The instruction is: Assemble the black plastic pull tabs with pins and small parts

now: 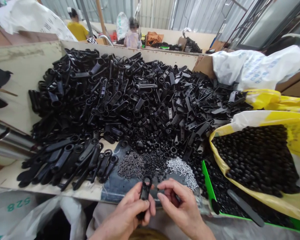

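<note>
My left hand [130,210] grips a black plastic lever [145,195] upright, with its ring end on top. My right hand [180,206] sits just beside it, with finger and thumb pinching a small dark part [177,198] that is mostly hidden. In front of my hands lie a heap of grey pins [131,165], small black pieces [152,161] and silver pins [182,171]. Behind them rises a large pile of black plastic levers [130,103] on a wooden table [22,73].
To the right, a yellow-and-white bag [240,136] holds many black beads [255,160], and a green-edged tray [210,190] lies beside it. White sacks [255,66] bulge at the back right. Two co-workers, a person in yellow [76,28] and a person in a pale top [132,38], sit farther back.
</note>
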### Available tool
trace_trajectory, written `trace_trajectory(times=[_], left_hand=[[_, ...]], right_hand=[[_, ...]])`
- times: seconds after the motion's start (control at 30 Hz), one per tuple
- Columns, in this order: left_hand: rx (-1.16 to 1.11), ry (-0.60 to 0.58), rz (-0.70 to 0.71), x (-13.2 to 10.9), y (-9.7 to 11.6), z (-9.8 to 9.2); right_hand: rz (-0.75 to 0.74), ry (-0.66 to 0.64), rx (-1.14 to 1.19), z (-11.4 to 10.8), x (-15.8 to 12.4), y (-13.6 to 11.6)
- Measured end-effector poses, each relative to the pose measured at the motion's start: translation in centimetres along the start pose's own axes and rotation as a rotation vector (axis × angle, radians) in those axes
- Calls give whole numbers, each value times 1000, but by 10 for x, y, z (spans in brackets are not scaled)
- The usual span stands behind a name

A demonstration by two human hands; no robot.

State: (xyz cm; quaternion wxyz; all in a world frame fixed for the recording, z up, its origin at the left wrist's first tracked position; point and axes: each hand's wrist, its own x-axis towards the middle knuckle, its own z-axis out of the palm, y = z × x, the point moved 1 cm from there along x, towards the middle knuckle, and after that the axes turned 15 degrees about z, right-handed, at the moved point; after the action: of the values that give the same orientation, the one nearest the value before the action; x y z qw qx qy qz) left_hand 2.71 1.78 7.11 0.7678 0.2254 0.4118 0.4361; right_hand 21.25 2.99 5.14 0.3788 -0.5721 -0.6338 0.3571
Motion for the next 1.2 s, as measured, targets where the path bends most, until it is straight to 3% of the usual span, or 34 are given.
trace_trajectory(times=[0.2, 0.43, 0.73, 0.9, 1.1, 1.2], left_hand=[[19, 131, 14, 5, -28, -22], [241, 75, 52, 8, -29, -26], [371, 136, 189, 10, -32, -30], [466, 184, 245, 7, -23, -27], [542, 31, 258, 13, -21, -24], [568, 72, 276, 17, -24, -29]], right_hand=[[-107, -53, -64, 12, 7, -4], [-106, -57, -96, 18, 6, 1], [131, -105, 89, 25, 3, -3], [277, -131, 217, 34, 1, -6], [62, 20, -11, 31, -1, -14], [-70, 33, -143, 31, -5, -13]])
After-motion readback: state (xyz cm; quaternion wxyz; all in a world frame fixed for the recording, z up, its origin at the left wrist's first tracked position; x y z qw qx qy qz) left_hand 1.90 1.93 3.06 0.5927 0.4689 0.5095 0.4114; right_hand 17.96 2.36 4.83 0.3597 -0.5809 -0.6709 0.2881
